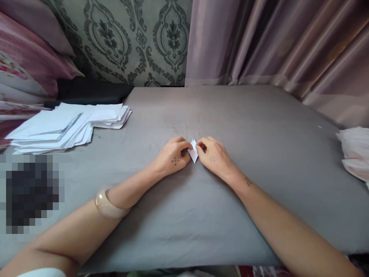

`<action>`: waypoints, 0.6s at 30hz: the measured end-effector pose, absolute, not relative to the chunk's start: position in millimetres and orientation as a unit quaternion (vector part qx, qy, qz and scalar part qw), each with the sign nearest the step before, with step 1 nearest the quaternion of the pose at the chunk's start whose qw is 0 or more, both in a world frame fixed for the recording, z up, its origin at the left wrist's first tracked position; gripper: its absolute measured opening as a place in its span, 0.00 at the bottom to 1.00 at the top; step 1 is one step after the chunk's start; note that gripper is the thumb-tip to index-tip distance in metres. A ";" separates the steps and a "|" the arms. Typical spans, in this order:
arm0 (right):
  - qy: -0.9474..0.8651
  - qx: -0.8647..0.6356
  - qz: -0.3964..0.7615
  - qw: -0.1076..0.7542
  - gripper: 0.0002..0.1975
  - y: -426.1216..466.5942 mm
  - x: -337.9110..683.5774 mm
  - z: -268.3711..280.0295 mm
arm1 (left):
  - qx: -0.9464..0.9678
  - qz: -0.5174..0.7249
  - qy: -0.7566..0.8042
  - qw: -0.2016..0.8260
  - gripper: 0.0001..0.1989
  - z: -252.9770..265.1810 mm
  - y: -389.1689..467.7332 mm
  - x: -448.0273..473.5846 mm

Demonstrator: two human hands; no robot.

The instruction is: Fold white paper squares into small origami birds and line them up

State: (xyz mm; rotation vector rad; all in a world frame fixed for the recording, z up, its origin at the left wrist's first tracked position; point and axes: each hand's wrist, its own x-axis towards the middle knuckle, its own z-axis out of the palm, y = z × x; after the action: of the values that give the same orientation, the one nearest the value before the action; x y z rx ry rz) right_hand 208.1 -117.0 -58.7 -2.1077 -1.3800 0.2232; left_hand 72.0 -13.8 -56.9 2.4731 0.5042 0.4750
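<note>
A small piece of folded white paper point(194, 153) is held between my two hands, over the middle of the grey-covered table. It has a diamond shape with a point toward me and small tips at its far end. My left hand point(174, 154) pinches its left edge between thumb and fingers. On the opposite edge, the fingertips of my right hand point(212, 154) are closed on the paper. Part of the paper is hidden behind the fingertips. A pale bangle point(108, 204) circles my left forearm.
Stacks of white paper sheets point(54, 127) lie at the left on the grey cloth point(230, 111). Behind them is a folded black cloth point(92, 90). A blurred-out patch point(31, 194) covers the near left. Whitish crumpled material point(356, 152) sits at the right edge. Curtains point(259, 42) hang behind.
</note>
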 end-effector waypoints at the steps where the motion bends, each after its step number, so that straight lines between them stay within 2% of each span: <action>1: -0.529 -0.794 0.076 0.291 0.09 -118.4 209.5 -58.5 | 0.927 0.177 0.183 0.276 0.15 -57.3 -13.4 71.6; 8: -0.601 -0.737 0.150 0.272 0.15 -132.2 225.0 -49.6 | 0.935 0.164 0.179 0.259 0.15 -55.0 -10.5 70.0; 14: -0.601 -0.730 0.172 0.276 0.08 -132.4 229.1 -46.3 | 0.929 0.163 0.174 0.283 0.14 -53.3 -8.5 69.7; 18: -0.587 -0.741 0.164 0.280 0.09 -130.2 228.7 -47.2 | 0.922 0.164 0.181 0.299 0.10 -53.5 -6.8 71.0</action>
State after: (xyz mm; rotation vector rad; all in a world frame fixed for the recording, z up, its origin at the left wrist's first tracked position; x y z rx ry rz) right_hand 228.7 -130.2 -47.2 -1.9879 -1.5753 0.4397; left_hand 71.0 -6.8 -53.5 2.4490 0.4810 0.4364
